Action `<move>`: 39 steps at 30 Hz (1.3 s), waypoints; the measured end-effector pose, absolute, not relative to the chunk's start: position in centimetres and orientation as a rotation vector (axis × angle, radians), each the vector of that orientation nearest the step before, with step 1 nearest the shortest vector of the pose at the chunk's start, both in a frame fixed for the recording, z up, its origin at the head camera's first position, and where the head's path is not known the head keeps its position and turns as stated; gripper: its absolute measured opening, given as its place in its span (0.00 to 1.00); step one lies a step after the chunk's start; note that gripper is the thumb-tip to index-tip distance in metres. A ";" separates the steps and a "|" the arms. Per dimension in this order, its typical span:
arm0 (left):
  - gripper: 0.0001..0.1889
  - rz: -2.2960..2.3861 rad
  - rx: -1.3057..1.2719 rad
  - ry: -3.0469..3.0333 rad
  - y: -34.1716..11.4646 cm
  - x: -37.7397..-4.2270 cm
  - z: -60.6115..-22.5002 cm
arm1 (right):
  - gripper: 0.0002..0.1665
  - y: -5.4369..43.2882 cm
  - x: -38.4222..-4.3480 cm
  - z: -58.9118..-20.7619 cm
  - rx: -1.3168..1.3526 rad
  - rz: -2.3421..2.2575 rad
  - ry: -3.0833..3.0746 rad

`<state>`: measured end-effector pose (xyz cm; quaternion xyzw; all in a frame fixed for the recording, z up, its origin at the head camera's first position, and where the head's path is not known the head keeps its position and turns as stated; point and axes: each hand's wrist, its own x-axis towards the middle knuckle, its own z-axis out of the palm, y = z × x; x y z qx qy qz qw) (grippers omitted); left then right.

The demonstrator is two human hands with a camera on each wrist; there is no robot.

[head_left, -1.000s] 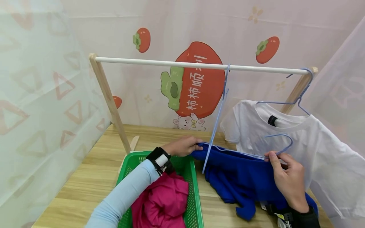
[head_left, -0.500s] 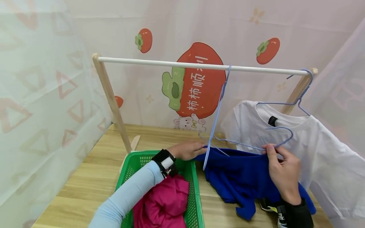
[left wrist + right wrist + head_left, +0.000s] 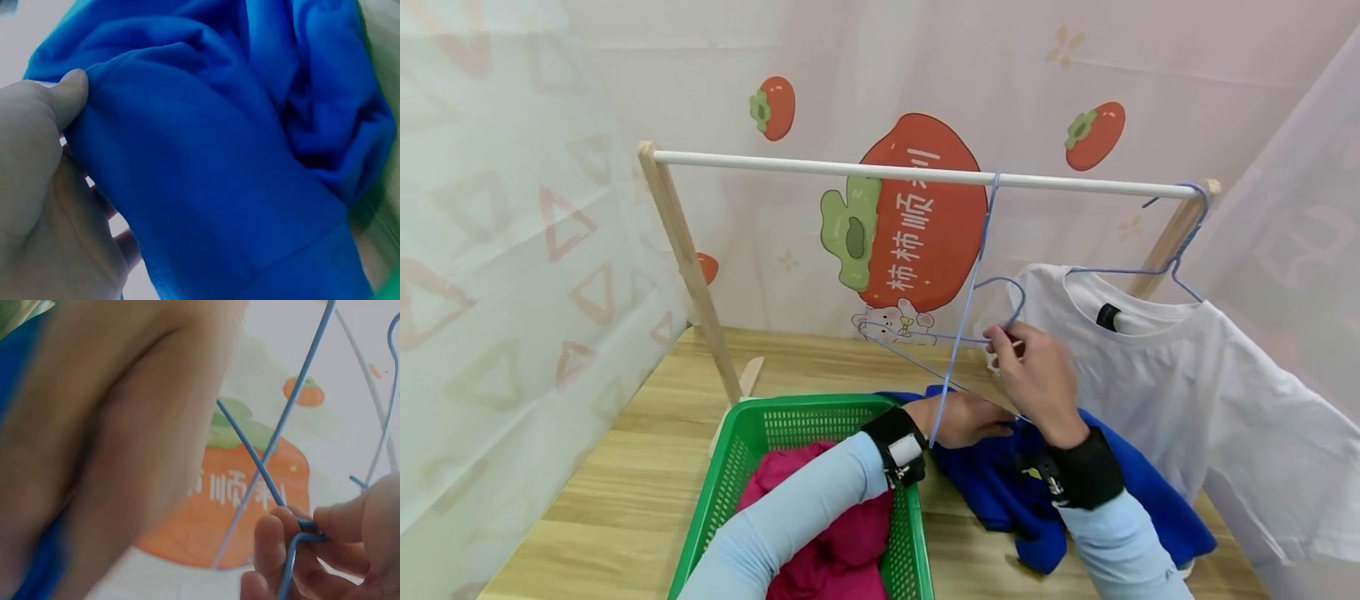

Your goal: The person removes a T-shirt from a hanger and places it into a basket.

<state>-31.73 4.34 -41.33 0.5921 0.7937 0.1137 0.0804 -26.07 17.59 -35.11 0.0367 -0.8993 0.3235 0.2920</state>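
Note:
My right hand (image 3: pixel 1037 379) pinches a blue wire hanger (image 3: pixel 940 335) at the neck below its hook, and its body points left in the head view. The right wrist view shows my fingertips (image 3: pixel 284 520) around the bent wire. Lower down, my left hand (image 3: pixel 966 419) grips the edge of a blue garment (image 3: pixel 1000 483) crumpled on the table. In the left wrist view my thumb (image 3: pixel 76 87) presses on the cloth (image 3: pixel 187 169); the fingers lie partly behind it. The held hanger's lower end passes close to the left hand, and whether it touches the cloth cannot be told.
A second hanger (image 3: pixel 967 321) hangs bare from the rack's white rail (image 3: pixel 820 167), in front of the held one. At right hangs a white T-shirt (image 3: pixel 1157 400) on another hanger (image 3: pixel 1183 258). A green basket (image 3: pixel 730 467) holds pink cloth (image 3: pixel 850 542).
The right hand has moved left and up, drawing the hanger up from the blue garment's opening. My left hand has shifted right and slightly down, still holding the garment, whose edge is now bunched.

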 end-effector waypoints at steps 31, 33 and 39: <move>0.14 -0.095 1.499 1.977 7.8 -28.0 -42.1 | 0.18 13.9 -30.1 -31.7 0.208 1.287 -2.564; 0.13 -0.030 1.502 1.978 7.2 -28.6 -41.8 | 0.19 14.7 -29.6 -32.0 0.211 1.249 -2.578; 0.11 0.097 1.543 2.009 5.8 -30.3 -41.7 | 0.19 17.5 -28.0 -33.4 0.223 1.205 -2.587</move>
